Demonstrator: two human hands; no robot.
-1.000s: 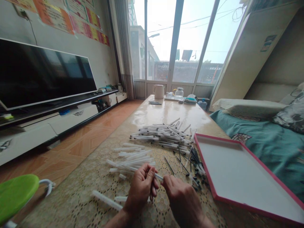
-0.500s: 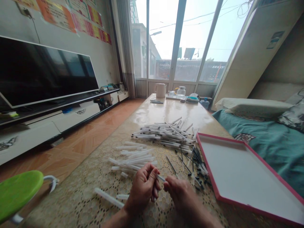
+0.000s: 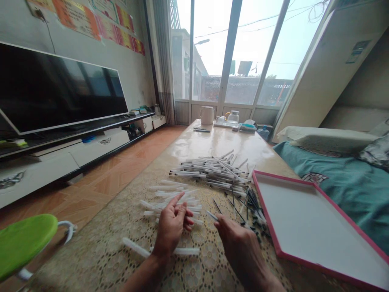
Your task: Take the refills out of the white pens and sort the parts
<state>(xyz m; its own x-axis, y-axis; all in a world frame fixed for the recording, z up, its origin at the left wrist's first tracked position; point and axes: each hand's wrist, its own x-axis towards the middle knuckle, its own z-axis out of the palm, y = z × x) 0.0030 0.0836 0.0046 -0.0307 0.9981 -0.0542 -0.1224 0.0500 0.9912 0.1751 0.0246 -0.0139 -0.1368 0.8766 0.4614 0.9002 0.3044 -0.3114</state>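
My left hand (image 3: 174, 221) hovers over the near edge of a pile of whitish translucent pen barrels (image 3: 170, 194). Its index finger is stretched out, the others are loosely bent, and nothing shows in its grasp. Between thumb and fingers, my right hand (image 3: 235, 235) pinches a slender pale pen (image 3: 212, 215) whose tip points up and left. Dark refills and small black caps (image 3: 255, 207) lie just beyond the right hand. More barrels, among them a loose barrel (image 3: 135, 246), rest near my left wrist.
A heap of white pens with black ends (image 3: 212, 170) lies mid-table. A shallow pink-rimmed tray (image 3: 278, 247) sits at right. A pitcher (image 3: 207, 115) and a glass kettle (image 3: 233, 117) stand at the far end. A green stool (image 3: 28, 243) is at lower left.
My hands have come apart. The left moved up and left toward the barrel pile with its fingers opened out; the right keeps hold of the pen.
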